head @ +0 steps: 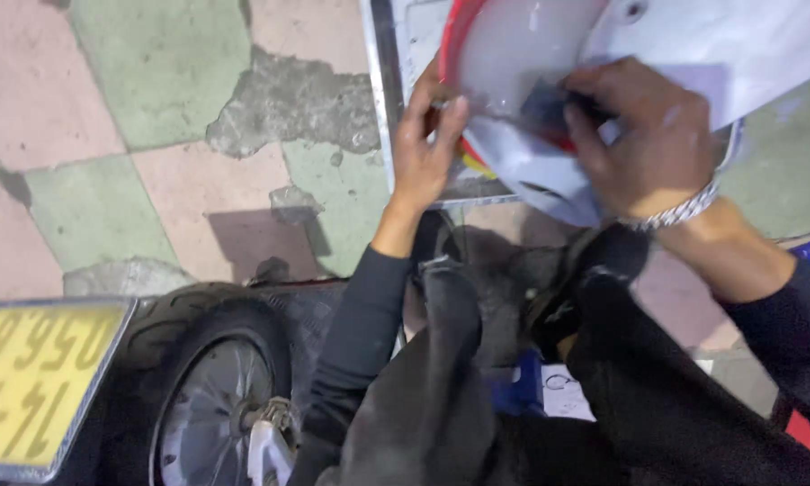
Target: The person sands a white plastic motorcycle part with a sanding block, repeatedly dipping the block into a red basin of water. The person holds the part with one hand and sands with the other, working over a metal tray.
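Under the right hand (648, 135), gripping the white panel (549, 171), a dark object hides; left hand (427, 144) steadies its edge.

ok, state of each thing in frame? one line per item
left hand: fingers gripping the panel's edge
right hand: pressed on the panel, over a dark piece
white body panel: held up off the ground, tilted
metal tray: flat on the floor, partly under the panel
rear wheel: upright, on the ground
yellow plate: mounted, facing up
floor tiles: cracked, patched

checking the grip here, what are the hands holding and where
Both hold the pale grey plastic scooter panel: left hand on its left edge, right hand pressed over a dark piece on its face.
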